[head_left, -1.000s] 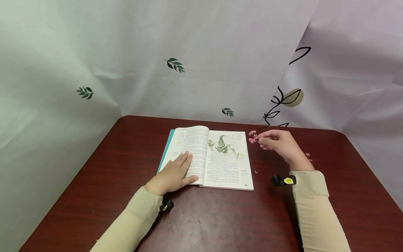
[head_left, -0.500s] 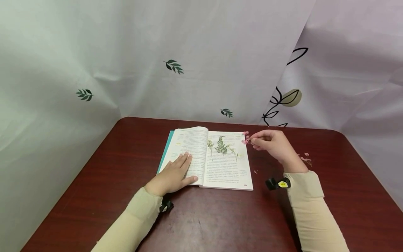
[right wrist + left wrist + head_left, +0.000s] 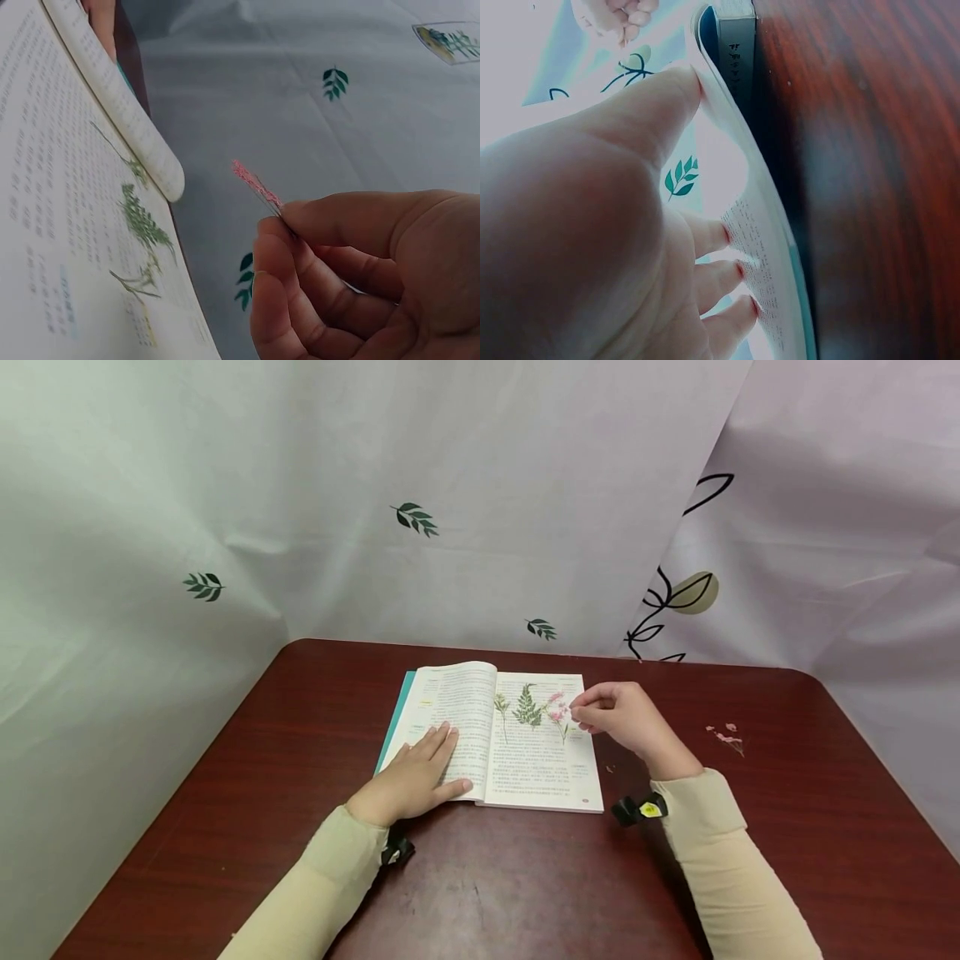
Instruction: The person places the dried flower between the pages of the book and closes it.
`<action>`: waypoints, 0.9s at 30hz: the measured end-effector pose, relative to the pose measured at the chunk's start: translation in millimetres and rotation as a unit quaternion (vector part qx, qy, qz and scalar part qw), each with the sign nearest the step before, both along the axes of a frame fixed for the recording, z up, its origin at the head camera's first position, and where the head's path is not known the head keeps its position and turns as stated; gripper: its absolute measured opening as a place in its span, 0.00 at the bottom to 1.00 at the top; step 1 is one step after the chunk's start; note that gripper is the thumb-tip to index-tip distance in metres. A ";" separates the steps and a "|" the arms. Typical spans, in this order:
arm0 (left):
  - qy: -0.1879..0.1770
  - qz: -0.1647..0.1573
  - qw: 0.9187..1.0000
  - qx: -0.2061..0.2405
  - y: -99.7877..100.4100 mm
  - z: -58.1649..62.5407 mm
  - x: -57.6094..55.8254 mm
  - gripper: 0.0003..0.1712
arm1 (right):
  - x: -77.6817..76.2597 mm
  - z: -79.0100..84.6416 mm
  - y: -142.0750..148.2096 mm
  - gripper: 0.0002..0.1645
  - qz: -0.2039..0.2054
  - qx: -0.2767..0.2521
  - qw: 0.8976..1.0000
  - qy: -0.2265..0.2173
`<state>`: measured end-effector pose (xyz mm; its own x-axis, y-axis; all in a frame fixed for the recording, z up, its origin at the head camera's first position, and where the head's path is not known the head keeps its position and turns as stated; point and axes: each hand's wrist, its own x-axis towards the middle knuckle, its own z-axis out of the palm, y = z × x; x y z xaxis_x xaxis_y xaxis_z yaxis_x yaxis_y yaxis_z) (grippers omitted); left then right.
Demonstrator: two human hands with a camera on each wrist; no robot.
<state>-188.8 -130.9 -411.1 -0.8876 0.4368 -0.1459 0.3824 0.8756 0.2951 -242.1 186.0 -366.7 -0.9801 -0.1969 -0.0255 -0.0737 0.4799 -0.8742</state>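
An open book (image 3: 540, 781) lies on the table with its teal cover edge showing at the left. My left hand (image 3: 416, 774) rests with straight, spread fingers on its left page. Between thumb and fingertips my right hand (image 3: 626, 722) pinches a sprig of small pink flowers (image 3: 256, 182). In the head view the sprig overlaps the right page's upper right part; the right wrist view shows it raised above the page. On that page lie a green fern leaf (image 3: 528, 707) and, to its left, a thin yellow-green sprig (image 3: 502, 703). Another slim green sprig (image 3: 565, 732) lies to the right, partly hidden.
A second pink flower sprig (image 3: 727, 738) lies on the dark red table (image 3: 480, 877), right of the book. A tiny pink scrap (image 3: 610, 769) is beside the book's right edge. A pale leaf-patterned cloth (image 3: 480, 568) hangs behind the table.
My right hand has moved left with the pink flower sprig, from beside the book to over its right page. The second pink sprig on the table has come into full view. My left hand stays put.
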 end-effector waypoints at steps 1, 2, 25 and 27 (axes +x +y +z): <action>0.000 0.000 1.000 0.001 0.0 -0.1 -0.1 0.49 | 1.0 -0.8 -2.7 0.09 0.001 0.003 1.000 -0.004; 0.000 0.000 1.000 0.001 0.0 0.1 -0.1 0.49 | 1.9 -1.8 -5.4 0.09 0.003 0.005 1.000 -0.008; -0.001 0.002 1.000 -0.001 0.2 0.6 -0.5 0.49 | 14.9 -26.9 -44.7 0.04 0.027 0.033 0.998 -0.049; -0.001 0.002 1.000 -0.002 0.2 0.8 -0.3 0.49 | 15.7 -28.8 -46.8 0.04 0.025 0.037 0.998 -0.053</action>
<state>-189.1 -130.6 -410.2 -0.8888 0.4332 -0.1494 0.3786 0.8779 0.2933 -226.4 139.2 -395.5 -0.9600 -0.2393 -0.1455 -0.0076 0.5415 -0.8407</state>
